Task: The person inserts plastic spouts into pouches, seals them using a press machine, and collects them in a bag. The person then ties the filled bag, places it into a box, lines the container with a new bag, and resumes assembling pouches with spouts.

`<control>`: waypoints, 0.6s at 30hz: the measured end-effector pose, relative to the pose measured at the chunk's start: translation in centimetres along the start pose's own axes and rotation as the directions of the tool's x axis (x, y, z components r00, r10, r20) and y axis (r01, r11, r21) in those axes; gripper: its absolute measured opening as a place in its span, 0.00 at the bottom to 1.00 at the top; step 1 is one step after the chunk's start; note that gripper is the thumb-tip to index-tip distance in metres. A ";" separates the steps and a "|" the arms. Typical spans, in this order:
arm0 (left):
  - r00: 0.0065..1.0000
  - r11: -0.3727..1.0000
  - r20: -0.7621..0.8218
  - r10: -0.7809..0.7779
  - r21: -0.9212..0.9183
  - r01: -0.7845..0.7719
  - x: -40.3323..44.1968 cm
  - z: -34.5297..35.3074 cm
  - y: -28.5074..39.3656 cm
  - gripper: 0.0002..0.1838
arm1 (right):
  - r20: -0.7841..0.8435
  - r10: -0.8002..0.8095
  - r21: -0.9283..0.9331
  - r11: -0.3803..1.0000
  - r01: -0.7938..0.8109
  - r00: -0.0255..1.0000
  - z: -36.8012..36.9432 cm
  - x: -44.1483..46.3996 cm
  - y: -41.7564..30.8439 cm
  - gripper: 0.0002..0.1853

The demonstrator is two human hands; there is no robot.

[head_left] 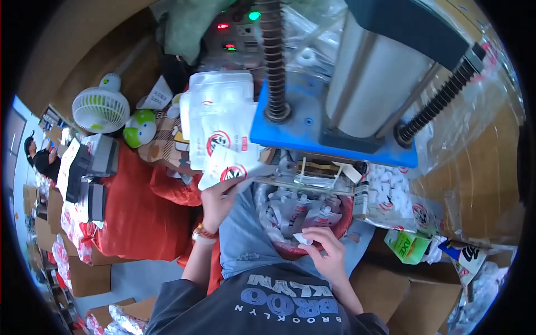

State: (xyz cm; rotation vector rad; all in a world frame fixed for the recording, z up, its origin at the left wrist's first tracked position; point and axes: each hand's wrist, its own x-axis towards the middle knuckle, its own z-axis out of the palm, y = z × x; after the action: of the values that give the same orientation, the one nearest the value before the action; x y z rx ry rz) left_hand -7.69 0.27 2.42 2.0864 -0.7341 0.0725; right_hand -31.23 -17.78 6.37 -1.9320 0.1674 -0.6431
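Observation:
My left hand (pixel 219 202) is closed on the edge of a flat white pouch (pixel 231 172) with a red ring logo. Just beyond it lies a stack of similar pouches (pixel 206 120). My right hand (pixel 326 252) pinches a small white plastic piece (pixel 303 239) over the near rim of a red basin; whether it is a cap or a spout I cannot tell. Several filled or folded spouted pouches (pixel 298 215) lie inside the red basin (pixel 345 219) at my lap. In front stands a press with a blue plate (pixel 290 125).
Vertical springs (pixel 274 61) and a metal cylinder (pixel 363 78) rise from the press. Small white plastic parts (pixel 388 187) fill a tray to the right. A white fan (pixel 100 109), red sacks (pixel 139 206) and cardboard boxes (pixel 379 287) surround me. Another person (pixel 43 159) is far left.

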 end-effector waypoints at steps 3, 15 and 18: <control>0.998 0.996 0.050 -0.036 -0.079 0.040 -1.5 -1.9 4.8 0.13 | -0.240 -0.218 -0.194 0.966 0.173 0.946 -2.5 1.3 -3.0 0.15; 0.857 0.952 0.444 0.261 -0.266 -0.153 -3.7 0.3 11.8 0.09 | 0.041 -0.250 -0.229 0.940 0.252 0.967 -4.9 3.8 -4.4 0.18; 0.821 0.837 0.560 -0.114 -0.390 0.382 -3.8 6.1 8.9 0.11 | -0.133 -0.085 -0.270 0.962 0.047 0.987 -5.2 4.1 -0.8 0.35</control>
State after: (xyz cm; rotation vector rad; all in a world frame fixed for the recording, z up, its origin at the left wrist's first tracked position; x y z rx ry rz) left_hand -16.79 -6.44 4.10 1.6844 -0.6788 -0.7894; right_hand -30.56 -23.18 10.18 -2.1565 0.2938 -0.8407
